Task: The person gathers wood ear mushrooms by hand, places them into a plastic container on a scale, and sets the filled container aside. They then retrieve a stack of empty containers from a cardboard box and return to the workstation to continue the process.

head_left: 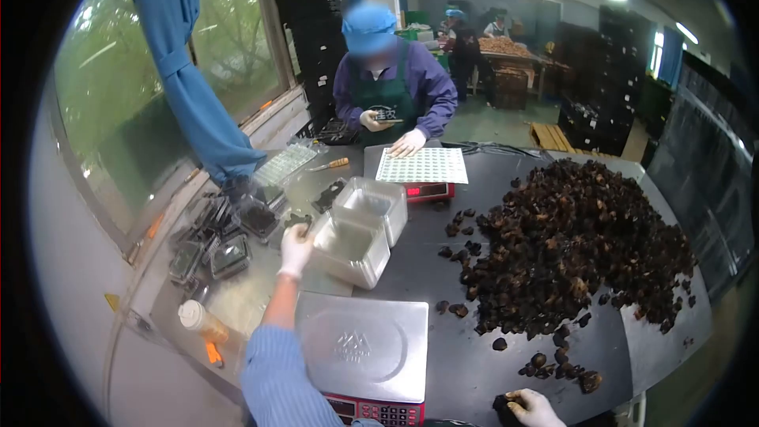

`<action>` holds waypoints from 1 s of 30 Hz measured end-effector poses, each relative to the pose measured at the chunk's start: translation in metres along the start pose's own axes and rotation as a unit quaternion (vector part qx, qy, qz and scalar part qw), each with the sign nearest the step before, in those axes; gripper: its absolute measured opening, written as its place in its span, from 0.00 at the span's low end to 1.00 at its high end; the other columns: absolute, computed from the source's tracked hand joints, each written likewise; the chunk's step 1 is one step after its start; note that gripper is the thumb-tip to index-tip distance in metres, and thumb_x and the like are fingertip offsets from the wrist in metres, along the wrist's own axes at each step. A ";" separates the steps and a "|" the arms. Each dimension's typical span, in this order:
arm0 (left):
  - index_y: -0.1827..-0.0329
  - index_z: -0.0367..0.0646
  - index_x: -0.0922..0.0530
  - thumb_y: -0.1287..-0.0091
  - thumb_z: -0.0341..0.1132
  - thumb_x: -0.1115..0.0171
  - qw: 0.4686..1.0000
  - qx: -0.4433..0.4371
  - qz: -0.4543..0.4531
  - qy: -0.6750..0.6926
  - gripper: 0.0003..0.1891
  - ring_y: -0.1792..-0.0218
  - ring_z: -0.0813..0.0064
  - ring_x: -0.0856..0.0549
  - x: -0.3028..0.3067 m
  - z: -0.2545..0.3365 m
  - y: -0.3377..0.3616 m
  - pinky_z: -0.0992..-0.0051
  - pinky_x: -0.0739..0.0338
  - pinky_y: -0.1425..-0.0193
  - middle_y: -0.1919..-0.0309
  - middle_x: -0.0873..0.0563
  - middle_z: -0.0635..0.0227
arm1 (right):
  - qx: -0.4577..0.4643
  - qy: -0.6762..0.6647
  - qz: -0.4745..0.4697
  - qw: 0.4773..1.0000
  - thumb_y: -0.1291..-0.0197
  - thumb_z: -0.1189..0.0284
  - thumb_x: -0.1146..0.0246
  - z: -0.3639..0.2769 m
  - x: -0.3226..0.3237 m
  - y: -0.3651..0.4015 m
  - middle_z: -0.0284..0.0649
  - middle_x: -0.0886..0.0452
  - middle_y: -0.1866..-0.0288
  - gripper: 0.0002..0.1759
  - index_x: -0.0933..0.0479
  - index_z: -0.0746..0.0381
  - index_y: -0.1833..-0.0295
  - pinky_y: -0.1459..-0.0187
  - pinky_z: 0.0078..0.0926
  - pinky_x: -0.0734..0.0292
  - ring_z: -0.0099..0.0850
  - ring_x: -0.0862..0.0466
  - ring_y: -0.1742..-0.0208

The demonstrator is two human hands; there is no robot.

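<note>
My left hand (296, 250), in a white glove, reaches forward beside the clear plastic tubs (348, 249). Its fingers are closed on a small dark piece (299, 221), whose kind I cannot make out. At the bottom edge, my right hand (534, 409), also gloved, grips a dark mushroom-like piece (504, 409). Under my left forearm, partly covered by the sleeve, lies a silver-topped scale (371, 348) with a red base. A large heap of dark brown mushroom-like pieces (569, 245) spreads over the right side of the table.
Small clear boxes with dark contents (229, 255) crowd the left side. A white-lidded bottle (202, 320) stands nearer. Across the table, a person (395, 87) in a green apron touches a sheet of labels (423, 165) lying over another scale (431, 191).
</note>
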State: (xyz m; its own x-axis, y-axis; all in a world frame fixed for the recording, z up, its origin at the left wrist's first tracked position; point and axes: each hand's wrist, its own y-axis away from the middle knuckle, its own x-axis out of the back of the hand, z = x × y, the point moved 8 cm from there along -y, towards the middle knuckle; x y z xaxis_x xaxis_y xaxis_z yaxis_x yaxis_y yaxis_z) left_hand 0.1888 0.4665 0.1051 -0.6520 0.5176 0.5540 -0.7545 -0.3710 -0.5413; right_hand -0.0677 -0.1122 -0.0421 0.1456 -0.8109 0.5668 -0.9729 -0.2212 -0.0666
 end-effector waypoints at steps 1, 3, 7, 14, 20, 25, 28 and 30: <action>0.54 0.37 0.20 0.45 0.30 0.33 0.999 0.023 0.004 0.035 0.15 0.57 0.63 0.19 0.019 -0.014 0.012 0.69 0.25 0.50 0.58 0.20 0.57 | -0.009 0.005 0.011 1.000 0.43 0.68 0.36 -0.006 0.002 0.002 0.40 0.18 0.68 0.11 0.21 0.60 0.56 0.63 0.30 0.23 0.32 0.18 0.68; 0.53 0.37 0.22 0.42 0.29 0.36 1.000 0.024 -0.004 0.012 0.14 0.52 0.62 0.20 0.069 -0.016 0.052 0.69 0.27 0.45 0.55 0.20 0.57 | -0.043 0.080 -0.031 0.995 0.46 0.74 0.35 -0.042 0.018 -0.007 0.43 0.18 0.64 0.09 0.21 0.63 0.59 0.58 0.31 0.23 0.38 0.18 0.61; 0.43 0.34 0.26 0.39 0.36 0.42 0.909 0.142 -0.196 -0.339 0.22 0.50 0.52 0.22 0.152 -0.065 0.167 0.62 0.29 0.43 0.50 0.23 0.48 | 0.026 0.125 -0.013 0.992 0.50 0.73 0.36 -0.060 0.016 -0.016 0.42 0.20 0.70 0.07 0.20 0.60 0.64 0.62 0.39 0.27 0.43 0.21 0.66; 0.47 0.34 0.26 0.43 0.38 0.37 0.835 0.280 -0.072 -0.469 0.24 0.51 0.55 0.23 0.218 -0.130 0.314 0.63 0.24 0.48 0.53 0.23 0.50 | 0.078 0.136 -0.083 0.984 0.49 0.71 0.36 -0.073 -0.013 -0.023 0.39 0.20 0.69 0.07 0.20 0.58 0.62 0.61 0.35 0.28 0.39 0.21 0.66; 0.65 0.37 0.23 0.51 0.33 0.32 0.844 0.192 -0.096 -0.492 0.13 0.57 0.54 0.19 0.219 -0.103 0.280 0.61 0.23 0.55 0.58 0.20 0.54 | 0.099 0.165 -0.074 0.979 0.49 0.70 0.36 -0.073 -0.008 -0.015 0.39 0.20 0.69 0.07 0.21 0.58 0.63 0.61 0.35 0.28 0.38 0.20 0.66; 0.67 0.39 0.23 0.48 0.30 0.37 0.825 0.208 -0.092 -0.517 0.07 0.64 0.54 0.18 0.217 -0.109 0.265 0.61 0.21 0.59 0.68 0.18 0.55 | 0.089 0.157 -0.059 0.982 0.49 0.70 0.36 -0.073 -0.004 -0.004 0.39 0.20 0.69 0.07 0.21 0.57 0.63 0.61 0.36 0.28 0.39 0.20 0.66; 0.68 0.39 0.24 0.45 0.30 0.39 0.838 0.124 -0.035 -0.531 0.05 0.66 0.53 0.18 0.220 -0.105 0.263 0.60 0.22 0.61 0.70 0.18 0.55 | 0.088 0.154 -0.053 0.983 0.49 0.70 0.36 -0.068 -0.002 0.002 0.39 0.20 0.69 0.07 0.21 0.57 0.63 0.61 0.36 0.29 0.39 0.20 0.65; 0.70 0.39 0.24 0.44 0.30 0.40 0.893 0.129 0.047 -0.428 0.04 0.68 0.52 0.18 0.240 -0.107 0.255 0.60 0.24 0.62 0.72 0.18 0.54 | 0.098 0.159 -0.048 0.981 0.49 0.70 0.36 -0.070 0.002 0.001 0.38 0.20 0.69 0.07 0.21 0.57 0.63 0.61 0.36 0.29 0.38 0.20 0.65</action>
State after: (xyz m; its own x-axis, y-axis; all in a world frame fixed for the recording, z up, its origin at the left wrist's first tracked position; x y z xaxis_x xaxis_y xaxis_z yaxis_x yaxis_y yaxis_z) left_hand -0.1521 0.5785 0.0329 -0.4479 -0.2642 0.8542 -0.6140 -0.6036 -0.5086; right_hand -0.0808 -0.0763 0.0160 0.1413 -0.5786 0.8033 -0.8998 -0.4135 -0.1395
